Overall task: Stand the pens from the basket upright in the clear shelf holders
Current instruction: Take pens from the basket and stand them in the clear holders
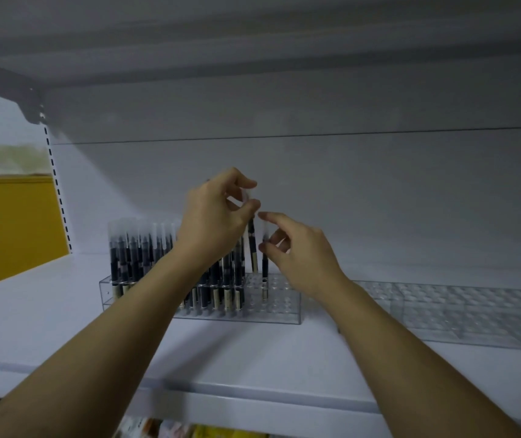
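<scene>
Our left hand (pixel 215 216) pinches a black frosted-capped pen (pixel 252 245) over the clear perforated plastic holder (pixel 284 311); our right hand (pixel 297 251) pinches a second black pen (pixel 265 263) standing in it — roughly two-thirds filled, we judge. Another clear holder (pixel 474 314) right of our hands stands empty.

White shelf board carrying two clear holders.
The shelf (pixel 63 327) is a flat, pale board with a rounded front lip (pixel 253 403) along its near edge. A clear holder (pixel 281 311), a low see-through box with rows of round holes in its top, stands left of centre, set back toward the rear. A second clear holder (pixel 474 314) of the same pattern stands to its right and runs out of view at the frame's edge.
</scene>
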Demonstrator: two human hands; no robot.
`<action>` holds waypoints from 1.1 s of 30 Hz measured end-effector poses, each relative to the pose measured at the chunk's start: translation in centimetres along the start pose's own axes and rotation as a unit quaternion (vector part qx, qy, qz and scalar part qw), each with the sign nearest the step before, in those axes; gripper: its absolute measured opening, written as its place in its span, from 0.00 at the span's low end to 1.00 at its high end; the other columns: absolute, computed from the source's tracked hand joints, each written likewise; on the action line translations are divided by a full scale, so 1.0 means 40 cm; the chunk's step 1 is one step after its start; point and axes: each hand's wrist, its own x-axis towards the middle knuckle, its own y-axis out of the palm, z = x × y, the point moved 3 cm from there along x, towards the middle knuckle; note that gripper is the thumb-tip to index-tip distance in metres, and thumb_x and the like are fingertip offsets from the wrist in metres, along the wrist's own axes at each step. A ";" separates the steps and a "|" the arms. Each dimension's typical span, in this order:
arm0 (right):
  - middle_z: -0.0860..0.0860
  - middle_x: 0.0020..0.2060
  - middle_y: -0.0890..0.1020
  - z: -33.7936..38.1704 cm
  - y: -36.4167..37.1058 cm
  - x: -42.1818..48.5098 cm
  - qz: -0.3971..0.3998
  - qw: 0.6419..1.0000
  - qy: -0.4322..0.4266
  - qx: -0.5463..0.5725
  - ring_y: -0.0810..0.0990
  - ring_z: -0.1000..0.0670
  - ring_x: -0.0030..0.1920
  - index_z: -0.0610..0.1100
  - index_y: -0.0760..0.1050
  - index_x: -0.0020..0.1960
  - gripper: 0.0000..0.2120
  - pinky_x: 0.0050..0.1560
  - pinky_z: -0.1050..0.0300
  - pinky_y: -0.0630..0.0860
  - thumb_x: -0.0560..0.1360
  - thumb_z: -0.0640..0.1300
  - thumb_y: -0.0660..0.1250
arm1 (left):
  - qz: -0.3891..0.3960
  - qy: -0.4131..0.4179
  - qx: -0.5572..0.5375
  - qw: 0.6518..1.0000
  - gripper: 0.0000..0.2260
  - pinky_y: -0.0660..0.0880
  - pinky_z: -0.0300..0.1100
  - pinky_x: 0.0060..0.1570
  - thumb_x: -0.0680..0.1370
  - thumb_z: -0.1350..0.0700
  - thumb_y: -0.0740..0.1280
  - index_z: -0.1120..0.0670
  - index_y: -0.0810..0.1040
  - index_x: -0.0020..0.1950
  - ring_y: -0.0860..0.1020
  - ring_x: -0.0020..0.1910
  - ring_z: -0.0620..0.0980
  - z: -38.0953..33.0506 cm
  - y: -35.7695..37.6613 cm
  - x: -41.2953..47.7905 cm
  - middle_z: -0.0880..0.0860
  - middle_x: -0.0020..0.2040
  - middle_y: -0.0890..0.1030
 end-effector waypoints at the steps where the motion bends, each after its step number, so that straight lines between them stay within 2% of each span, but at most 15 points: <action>1: 0.58 0.42 0.79 0.000 0.000 -0.001 -0.001 1.000 -0.001 -0.001 0.79 0.54 0.42 0.59 0.69 0.69 0.23 0.50 0.51 0.79 0.77 0.48 0.68 | 0.001 -0.002 0.004 1.000 0.08 0.79 0.40 0.39 0.76 0.55 0.71 0.46 0.76 0.50 0.82 0.39 0.44 0.002 0.002 -0.001 0.48 0.45 0.80; 7: 0.59 0.41 0.78 0.003 -0.001 -0.004 0.003 1.000 0.000 0.000 0.79 0.55 0.42 0.59 0.69 0.69 0.22 0.49 0.51 0.79 0.77 0.48 0.68 | 0.035 0.003 0.064 0.997 0.09 0.77 0.40 0.42 0.75 0.54 0.72 0.51 0.78 0.53 0.80 0.42 0.45 0.007 0.021 -0.010 0.49 0.43 0.80; 10: 0.58 0.41 0.78 0.002 -0.002 -0.005 0.001 1.000 -0.002 0.001 0.79 0.54 0.42 0.58 0.69 0.70 0.22 0.50 0.50 0.79 0.77 0.47 0.67 | 0.070 0.028 0.125 0.989 0.10 0.73 0.38 0.46 0.76 0.52 0.71 0.50 0.78 0.56 0.76 0.43 0.44 0.009 0.041 -0.024 0.46 0.47 0.80; 12: 0.58 0.42 0.78 0.001 -0.001 -0.007 0.001 1.000 0.001 0.005 0.79 0.54 0.43 0.57 0.68 0.70 0.22 0.50 0.50 0.79 0.78 0.47 0.67 | 0.060 0.038 0.147 0.987 0.10 0.70 0.45 0.57 0.77 0.51 0.69 0.49 0.78 0.58 0.76 0.47 0.45 0.012 0.041 -0.029 0.42 0.45 0.78; 14: 0.58 0.43 0.78 0.001 -0.001 -0.007 0.001 1.000 -0.001 0.006 0.79 0.54 0.43 0.57 0.68 0.70 0.22 0.51 0.50 0.79 0.78 0.47 0.66 | 0.048 0.050 0.185 0.980 0.10 0.61 0.53 0.68 0.78 0.49 0.68 0.47 0.78 0.58 0.75 0.55 0.47 0.010 0.033 -0.025 0.40 0.44 0.79; 16: 0.58 0.43 0.78 0.000 0.000 -0.007 0.001 1.000 0.001 0.008 0.78 0.54 0.43 0.57 0.68 0.70 0.22 0.51 0.50 0.78 0.78 0.48 0.66 | 0.057 0.036 0.200 0.977 0.09 0.56 0.58 0.71 0.78 0.48 0.67 0.46 0.78 0.57 0.75 0.58 0.47 0.016 0.026 -0.014 0.40 0.45 0.80; 18: 0.58 0.43 0.78 0.000 -0.001 -0.007 -0.001 1.000 0.004 0.008 0.78 0.54 0.43 0.57 0.68 0.71 0.22 0.51 0.52 0.78 0.78 0.48 0.66 | 0.070 -0.008 0.166 0.984 0.09 0.62 0.61 0.68 0.76 0.46 0.69 0.44 0.78 0.55 0.78 0.53 0.46 0.030 0.019 -0.002 0.39 0.43 0.80; 20: 0.58 0.42 0.78 0.001 -0.001 -0.007 -0.002 1.000 0.008 0.009 0.78 0.54 0.42 0.57 0.68 0.71 0.22 0.50 0.53 0.78 0.78 0.47 0.66 | 0.082 -0.041 0.116 0.989 0.08 0.70 0.59 0.62 0.75 0.45 0.70 0.43 0.78 0.52 0.79 0.44 0.42 0.041 0.019 0.006 0.39 0.42 0.79; 21: 0.58 0.42 0.78 0.001 -0.001 -0.008 -0.004 1.000 0.008 0.011 0.79 0.54 0.42 0.57 0.68 0.70 0.22 0.50 0.53 0.78 0.78 0.47 0.67 | 0.088 -0.043 0.109 0.989 0.08 0.72 0.58 0.60 0.74 0.45 0.71 0.43 0.79 0.51 0.79 0.43 0.42 0.042 0.021 0.007 0.39 0.43 0.80; 23: 0.59 0.41 0.78 0.000 0.000 -0.008 -0.007 1.000 0.008 0.010 0.79 0.55 0.41 0.57 0.68 0.70 0.22 0.49 0.53 0.78 0.78 0.47 0.67 | 0.095 -0.025 0.129 0.987 0.07 0.70 0.58 0.62 0.75 0.46 0.70 0.44 0.80 0.51 0.78 0.50 0.46 0.041 0.027 0.007 0.41 0.46 0.79; 26: 0.59 0.42 0.78 -0.004 0.000 -0.009 -0.011 1.000 0.014 0.007 0.79 0.55 0.41 0.58 0.67 0.70 0.23 0.48 0.53 0.79 0.77 0.48 0.67 | 0.093 0.011 0.198 0.976 0.09 0.64 0.59 0.67 0.75 0.46 0.71 0.46 0.81 0.53 0.72 0.62 0.51 0.038 0.027 0.002 0.47 0.58 0.77; 30: 0.58 0.42 0.79 0.000 0.000 -0.011 -0.007 1.000 0.016 -0.007 0.79 0.55 0.42 0.58 0.68 0.70 0.23 0.48 0.54 0.79 0.77 0.48 0.68 | 0.129 0.034 0.249 0.959 0.16 0.51 0.61 0.73 0.75 0.44 0.69 0.45 0.78 0.61 0.66 0.70 0.50 0.034 0.022 -0.015 0.45 0.64 0.75; 33: 0.57 0.46 0.80 0.008 -0.005 -0.013 -0.005 1.000 0.015 -0.027 0.79 0.55 0.44 0.58 0.67 0.71 0.24 0.50 0.52 0.79 0.76 0.49 0.68 | 0.142 0.046 0.278 0.949 0.20 0.43 0.61 0.74 0.76 0.43 0.67 0.44 0.73 0.67 0.63 0.73 0.47 0.027 0.017 -0.032 0.46 0.68 0.73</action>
